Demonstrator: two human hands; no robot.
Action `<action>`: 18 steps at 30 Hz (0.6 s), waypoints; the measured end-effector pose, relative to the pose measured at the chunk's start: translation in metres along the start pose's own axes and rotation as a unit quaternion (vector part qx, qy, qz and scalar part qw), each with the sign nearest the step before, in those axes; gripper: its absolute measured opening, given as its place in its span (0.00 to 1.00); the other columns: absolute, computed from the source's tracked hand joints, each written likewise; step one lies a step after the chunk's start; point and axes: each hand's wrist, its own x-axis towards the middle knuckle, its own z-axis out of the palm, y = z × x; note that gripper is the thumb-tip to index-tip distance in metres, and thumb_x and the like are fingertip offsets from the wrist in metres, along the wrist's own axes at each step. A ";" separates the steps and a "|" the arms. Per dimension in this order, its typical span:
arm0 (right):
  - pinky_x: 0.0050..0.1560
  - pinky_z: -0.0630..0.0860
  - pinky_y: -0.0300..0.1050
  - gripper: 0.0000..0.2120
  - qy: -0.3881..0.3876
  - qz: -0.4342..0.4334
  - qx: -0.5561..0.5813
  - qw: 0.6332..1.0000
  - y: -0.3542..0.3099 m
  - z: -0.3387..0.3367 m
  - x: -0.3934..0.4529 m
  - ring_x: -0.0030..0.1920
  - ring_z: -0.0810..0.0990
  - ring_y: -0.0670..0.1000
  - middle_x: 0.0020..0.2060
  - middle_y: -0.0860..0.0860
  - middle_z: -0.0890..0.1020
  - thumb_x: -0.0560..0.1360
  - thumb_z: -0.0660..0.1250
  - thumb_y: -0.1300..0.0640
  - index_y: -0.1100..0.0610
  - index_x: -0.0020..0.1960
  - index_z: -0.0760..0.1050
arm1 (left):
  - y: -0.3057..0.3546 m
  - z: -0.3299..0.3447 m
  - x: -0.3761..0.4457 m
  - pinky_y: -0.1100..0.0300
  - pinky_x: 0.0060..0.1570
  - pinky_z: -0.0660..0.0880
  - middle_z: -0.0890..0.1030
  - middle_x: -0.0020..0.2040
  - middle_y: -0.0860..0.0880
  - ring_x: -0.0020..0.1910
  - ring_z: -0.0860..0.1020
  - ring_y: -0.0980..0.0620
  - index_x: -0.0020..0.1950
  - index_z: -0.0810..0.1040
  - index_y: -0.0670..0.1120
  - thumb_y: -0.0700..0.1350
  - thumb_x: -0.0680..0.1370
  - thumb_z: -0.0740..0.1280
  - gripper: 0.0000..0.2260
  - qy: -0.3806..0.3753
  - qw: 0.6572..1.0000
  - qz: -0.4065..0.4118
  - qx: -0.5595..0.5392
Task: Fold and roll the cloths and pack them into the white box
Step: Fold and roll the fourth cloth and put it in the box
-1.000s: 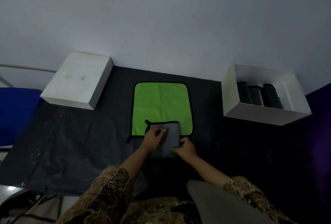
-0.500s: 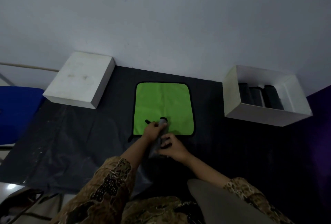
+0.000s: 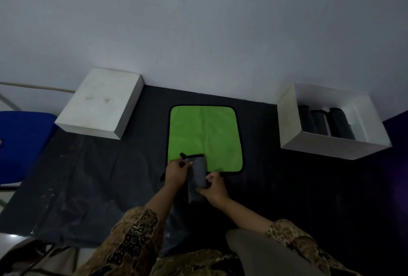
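A grey cloth [image 3: 197, 175], folded into a narrow strip with a black edge, lies over the near edge of a flat green cloth [image 3: 204, 136] on the dark table. My left hand [image 3: 176, 171] grips the strip's left side near its top. My right hand [image 3: 213, 188] holds its lower right side. The open white box [image 3: 309, 145] stands at the right against the wall, with three dark rolled cloths [image 3: 324, 122] inside.
A closed white box or lid [image 3: 99, 103] sits at the back left. A blue chair [image 3: 19, 143] stands off the table's left side. The wall runs along the table's far edge. My patterned sleeves fill the bottom of the view.
The grey cloth went from a wider folded piece to a narrow strip between my hands. My right hand moved in from its right edge onto its lower part.
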 end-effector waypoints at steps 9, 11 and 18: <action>0.57 0.78 0.50 0.25 -0.139 0.080 0.150 0.976 -0.013 -0.006 0.007 0.54 0.80 0.54 0.58 0.61 0.80 0.67 0.75 0.65 0.63 0.62 0.71 | -0.006 0.006 -0.013 0.58 0.37 0.66 0.75 0.33 0.47 0.34 0.71 0.51 0.37 0.74 0.42 0.42 0.77 0.66 0.09 0.037 0.987 0.026 -0.154; 0.62 0.77 0.54 0.27 -0.155 0.087 0.222 0.959 -0.016 -0.012 0.005 0.59 0.80 0.57 0.60 0.60 0.80 0.67 0.76 0.63 0.63 0.63 0.71 | 0.001 0.005 -0.017 0.61 0.34 0.66 0.72 0.30 0.50 0.31 0.68 0.56 0.34 0.71 0.47 0.42 0.77 0.66 0.13 0.039 0.979 0.043 -0.194; 0.59 0.77 0.53 0.21 -0.132 0.079 0.412 0.898 -0.027 -0.052 -0.001 0.54 0.81 0.56 0.55 0.60 0.81 0.73 0.71 0.62 0.66 0.62 0.70 | 0.047 0.014 -0.016 0.70 0.31 0.67 0.74 0.31 0.50 0.31 0.70 0.62 0.34 0.73 0.47 0.43 0.79 0.64 0.12 0.021 0.961 0.082 -0.262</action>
